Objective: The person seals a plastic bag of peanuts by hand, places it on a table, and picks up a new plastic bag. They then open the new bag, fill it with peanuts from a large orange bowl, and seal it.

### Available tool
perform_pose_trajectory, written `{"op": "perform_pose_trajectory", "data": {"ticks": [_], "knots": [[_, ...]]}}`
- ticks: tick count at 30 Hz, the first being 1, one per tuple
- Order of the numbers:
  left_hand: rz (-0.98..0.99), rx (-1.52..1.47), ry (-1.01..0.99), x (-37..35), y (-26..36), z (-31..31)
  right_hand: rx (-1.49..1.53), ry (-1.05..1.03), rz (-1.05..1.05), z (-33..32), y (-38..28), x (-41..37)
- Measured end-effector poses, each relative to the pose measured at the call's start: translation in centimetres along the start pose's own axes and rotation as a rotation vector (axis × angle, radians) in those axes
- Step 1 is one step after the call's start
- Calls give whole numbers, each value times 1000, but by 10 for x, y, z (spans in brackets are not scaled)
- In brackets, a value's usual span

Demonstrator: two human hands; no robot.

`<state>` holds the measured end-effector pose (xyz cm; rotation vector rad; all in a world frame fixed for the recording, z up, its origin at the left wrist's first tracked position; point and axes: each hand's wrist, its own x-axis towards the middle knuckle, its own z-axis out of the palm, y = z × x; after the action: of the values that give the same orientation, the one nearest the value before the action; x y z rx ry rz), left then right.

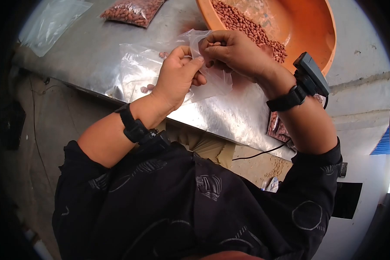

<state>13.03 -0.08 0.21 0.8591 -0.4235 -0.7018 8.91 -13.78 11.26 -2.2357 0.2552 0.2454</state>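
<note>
A clear plastic bag (132,65) lies partly flat on the metal table, a few reddish peanuts (147,88) showing in or under its film. My left hand (180,76) is closed, with thumb and fingers pinching the bag's raised edge. Opposite it, my right hand (238,52) has curled fingers at the same edge, close to the basin's rim. Whether it also holds nuts is hard to make out. Behind my right hand stands an orange basin (312,30) with many peanuts (247,26) heaped along its near left side.
A filled bag of peanuts (133,11) lies at the table's far side. Flat clear bags (52,26) rest at the far left corner. More filled bags (275,125) sit below my right forearm. A black cable (260,154) runs near the table's front edge (212,132).
</note>
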Motion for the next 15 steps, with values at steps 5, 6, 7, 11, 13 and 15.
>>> {"op": "perform_pose_trajectory", "data": {"ticks": [5, 6, 7, 11, 13, 15], "knots": [[-34, -48, -1, -1, 2, -4, -64, 45, -19, 7, -6, -4], [-42, -67, -7, -1, 3, -5, -63, 42, -31, 5, -7, -4], [-50, -88, -13, -2, 5, -5, -62, 38, -43, 2, -8, -4], [-58, -110, -5, 1, 5, -8, -25, 29, 3, -28, -25, -8], [-56, -146, 0, 3, -1, -10, -65, 162, -12, -55, -18, -5], [-62, -159, -14, 4, -2, -12, -122, 230, 58, -94, 0, 1]]}}
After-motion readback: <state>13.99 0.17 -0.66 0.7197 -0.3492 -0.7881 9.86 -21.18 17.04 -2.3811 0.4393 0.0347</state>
